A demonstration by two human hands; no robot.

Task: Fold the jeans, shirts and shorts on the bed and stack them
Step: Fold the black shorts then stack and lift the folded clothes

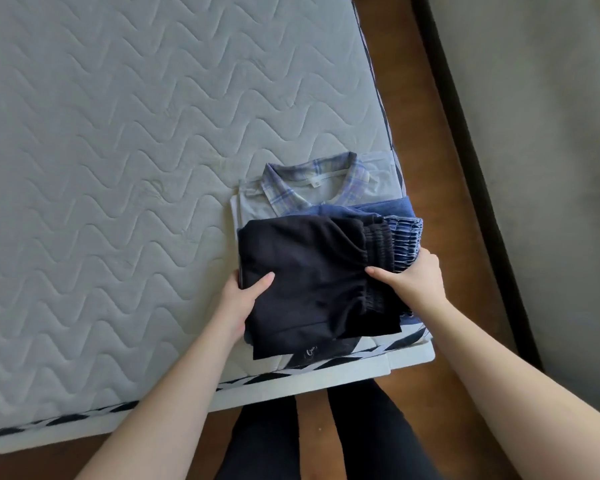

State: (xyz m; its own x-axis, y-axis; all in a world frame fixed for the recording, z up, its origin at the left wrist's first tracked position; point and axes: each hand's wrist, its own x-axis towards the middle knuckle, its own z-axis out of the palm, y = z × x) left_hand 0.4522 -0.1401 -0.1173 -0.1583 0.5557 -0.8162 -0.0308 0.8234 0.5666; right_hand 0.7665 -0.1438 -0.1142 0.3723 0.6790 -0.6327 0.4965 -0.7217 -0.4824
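Note:
A stack of folded clothes lies at the near right corner of the bed (118, 150). On top are folded black shorts (302, 271) with a gathered waistband to the right. Under them show folded blue jeans (400, 233), and at the bottom a pale shirt with a blue plaid collar (312, 187). My left hand (245, 294) grips the left edge of the black shorts, thumb on top and fingers beneath. My right hand (416, 282) holds the right side of the stack at the waistbands, thumb laid on the black shorts.
The grey quilted mattress stretches left and far from the stack. A white bed frame edge (326, 379) runs along the near side. Brown wooden floor (440, 202) lies to the right, with a wall beyond. My dark-clothed legs (343, 431) stand at the bed's corner.

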